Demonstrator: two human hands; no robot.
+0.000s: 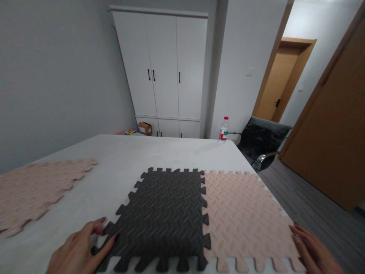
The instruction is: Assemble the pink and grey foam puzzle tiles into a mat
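Observation:
A dark grey interlocking foam mat (168, 213) lies on the white table in front of me, its toothed right edge against a pink foam mat (242, 213). Along that seam the dark tabs meet or overlap the pink edge; how fully they interlock I cannot tell. My left hand (81, 247) grips the near left edge of the dark mat, with the thumb on top and the fingers curled at its tabs. At the near right edge of the pink mat, my right hand (313, 249) holds the border with fingers close together. Its lower part is cut off by the frame.
Another pink foam mat (42, 186) lies apart on the left of the white table (119, 152). A bottle with a red cap (224, 130) stands at the far right corner. Beyond are a black chair (264, 139), a cardboard box (145, 128) and white cabinets (165, 64).

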